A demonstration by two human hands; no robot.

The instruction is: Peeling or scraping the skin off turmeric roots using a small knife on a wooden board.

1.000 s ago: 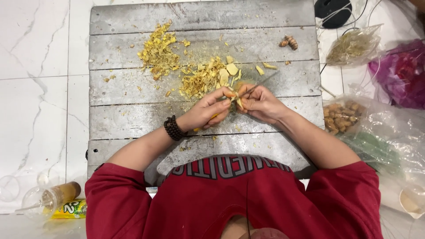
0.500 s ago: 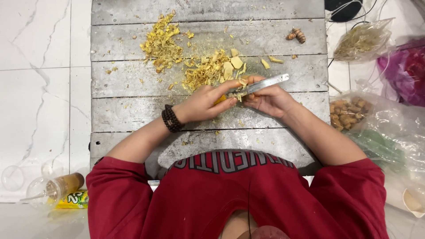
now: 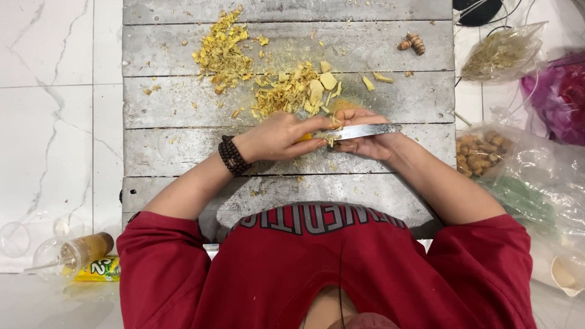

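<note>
My left hand point(image 3: 277, 137), with a dark bead bracelet point(image 3: 232, 156) on its wrist, grips a small yellow-orange root piece point(image 3: 304, 137) over the grey wooden board point(image 3: 183, 152). My right hand point(image 3: 368, 145) is closed around a knife whose steel blade point(image 3: 362, 131) lies flat against the root piece. The two hands touch at the middle of the board. Just beyond them lies a heap of yellow peelings and cut chunks point(image 3: 298, 91), and a second heap of peelings point(image 3: 220, 55) sits further left.
Two small unpeeled roots point(image 3: 412, 42) rest at the board's far right. Clear plastic bags hold brown roots point(image 3: 481, 149) and dried bits point(image 3: 499, 55) on the right, beside a purple bag point(image 3: 557, 97). Plastic cups point(image 3: 67, 253) and a yellow wrapper point(image 3: 100, 268) lie near left.
Both hands have shifted slightly and the knife blade has turned from slanting to nearly level, now pressed against the root piece. The heaps on the board are unchanged.
</note>
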